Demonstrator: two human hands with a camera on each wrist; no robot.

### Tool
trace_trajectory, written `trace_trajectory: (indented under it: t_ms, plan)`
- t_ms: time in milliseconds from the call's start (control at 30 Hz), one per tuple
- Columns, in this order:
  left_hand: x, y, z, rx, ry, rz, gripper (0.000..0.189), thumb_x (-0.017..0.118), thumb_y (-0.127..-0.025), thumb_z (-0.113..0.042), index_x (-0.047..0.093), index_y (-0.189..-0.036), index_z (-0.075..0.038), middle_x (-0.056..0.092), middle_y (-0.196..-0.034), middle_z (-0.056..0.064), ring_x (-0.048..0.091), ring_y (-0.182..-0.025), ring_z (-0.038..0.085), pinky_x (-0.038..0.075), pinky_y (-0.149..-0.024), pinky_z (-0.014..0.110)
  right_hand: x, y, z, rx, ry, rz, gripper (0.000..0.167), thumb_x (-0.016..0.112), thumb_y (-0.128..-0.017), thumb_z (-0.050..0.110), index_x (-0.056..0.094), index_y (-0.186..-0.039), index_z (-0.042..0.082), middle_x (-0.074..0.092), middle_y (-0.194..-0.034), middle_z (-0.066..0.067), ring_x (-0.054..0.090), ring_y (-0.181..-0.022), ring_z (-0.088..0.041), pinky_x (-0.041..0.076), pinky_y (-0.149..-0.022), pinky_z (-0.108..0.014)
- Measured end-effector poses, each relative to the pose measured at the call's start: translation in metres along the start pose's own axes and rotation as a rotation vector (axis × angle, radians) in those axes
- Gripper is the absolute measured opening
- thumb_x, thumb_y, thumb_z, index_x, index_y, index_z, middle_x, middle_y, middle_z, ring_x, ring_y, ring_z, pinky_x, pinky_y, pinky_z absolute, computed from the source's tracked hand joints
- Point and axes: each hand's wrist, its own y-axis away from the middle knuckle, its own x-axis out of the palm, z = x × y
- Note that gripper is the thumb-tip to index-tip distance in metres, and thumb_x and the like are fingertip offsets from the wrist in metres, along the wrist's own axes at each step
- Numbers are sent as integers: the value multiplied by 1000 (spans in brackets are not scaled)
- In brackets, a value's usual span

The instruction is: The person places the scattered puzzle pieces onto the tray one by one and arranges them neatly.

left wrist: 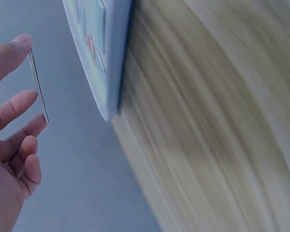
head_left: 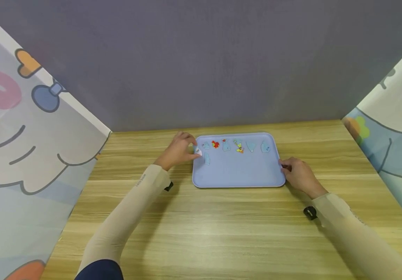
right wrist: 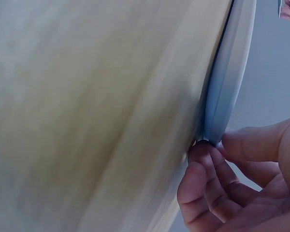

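Note:
My left hand (head_left: 179, 151) pinches a small, flat puzzle piece (head_left: 198, 151) between thumb and fingers, over the left edge of the pale blue tray (head_left: 243, 171). Seen edge-on in the left wrist view, that piece (left wrist: 38, 86) is thin and held clear of the tray. On the right side, my right hand (head_left: 299, 175) grips the tray's rim, thumb on top and curled fingers below, as the right wrist view of the rim (right wrist: 225, 92) shows. Several irregular pieces lie along the tray's far side, among them a red one (head_left: 215, 144) and a yellow one (head_left: 238, 146). A light blue piece (head_left: 207, 158) lies nearer me.
The tray lies on a wood-grain table (head_left: 222, 229). A grey wall (head_left: 222, 66) rises behind the table. Panels with cartoon prints stand at the left (head_left: 29, 136) and at the right (head_left: 397, 128).

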Motion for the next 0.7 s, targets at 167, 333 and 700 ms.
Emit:
trace_trajectory:
  t_ms: [167, 333, 700]
  plan:
    - [4, -6, -17, 35, -7, 66, 37, 80, -75, -37, 68, -96, -9, 59, -111, 8, 43, -104, 25, 31, -96, 40, 1, 0, 1, -11, 0, 1, 30, 59, -87, -6, 58, -117, -14, 57, -111, -31, 55, -80, -30, 47, -62, -36]
    - [15, -15, -35, 41, -34, 202, 35, 79, -76, -38, 69, -97, -12, 60, -110, 4, 42, -102, 22, 31, -95, 37, 1, 0, 2, -23, 3, -8, 30, 59, -87, -6, 59, -116, -14, 57, -111, -30, 56, -81, -31, 47, -63, -38]
    - [35, -39, -57, 33, -105, 339, 35, 77, -77, -41, 63, -97, -17, 58, -103, -3, 40, -99, 19, 35, -87, 36, 1, 2, 3, -15, 0, -4, 30, 59, -87, -6, 59, -116, -14, 57, -111, -31, 55, -81, -30, 47, -63, -38]
